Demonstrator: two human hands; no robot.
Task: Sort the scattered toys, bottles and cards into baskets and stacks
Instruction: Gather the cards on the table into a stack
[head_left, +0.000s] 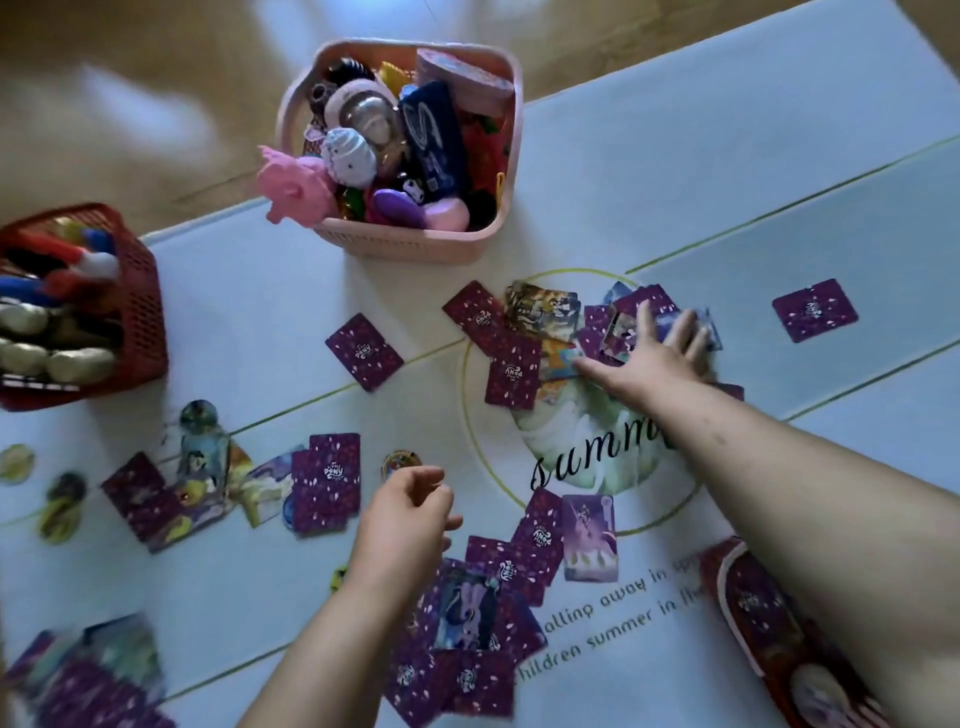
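Your right hand (660, 358) lies flat, fingers spread, on the card heap (545, 312) at the printed ring of the mat (675, 182), just above the script word "summer". Your left hand (405, 519) hovers with fingers loosely curled, holding nothing, over the near cards (498, 571). The glossy rectangles point every way; the lone card (814, 310) at right lies long axis crosswise. Purple flecked backs read "My Little Pony". The pink lattice basket (415, 249) brims with plastic toys; the red basket (150, 322) holds blurred items.

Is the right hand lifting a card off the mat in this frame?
No, the right hand lies flat with straight fingers on the heap of cards spread on the mat.
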